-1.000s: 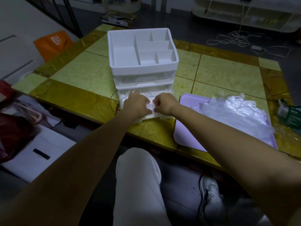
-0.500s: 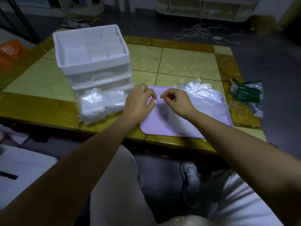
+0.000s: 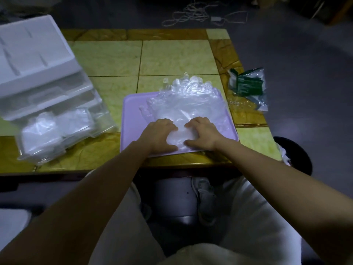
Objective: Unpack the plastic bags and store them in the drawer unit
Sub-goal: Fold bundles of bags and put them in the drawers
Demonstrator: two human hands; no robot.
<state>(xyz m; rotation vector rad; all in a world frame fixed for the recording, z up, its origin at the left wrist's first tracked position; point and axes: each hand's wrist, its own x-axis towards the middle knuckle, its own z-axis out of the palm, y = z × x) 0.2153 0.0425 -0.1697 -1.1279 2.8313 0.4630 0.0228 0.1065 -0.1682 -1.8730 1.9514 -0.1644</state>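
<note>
I see my left hand [image 3: 161, 133] and right hand [image 3: 203, 133] side by side with a small gap between them. Both have fingers curled down and thumbs on the near side, clamped on the near end of the bags [image 3: 191, 100]. That clear heap lies on the tray [image 3: 131, 119], at the front of the table [image 3: 172, 54]. The drawer unit [image 3: 34, 60] stands to the left, its bottom drawer [image 3: 104, 121] pulled out, with clear plastic [image 3: 47, 131] inside. A green packet [image 3: 248, 85] lies at the table's right edge

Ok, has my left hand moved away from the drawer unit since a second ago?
Yes. The left hand went rightward from the drawer unit onto the purple tray, where it now grips the clear plastic glove pile.
</note>
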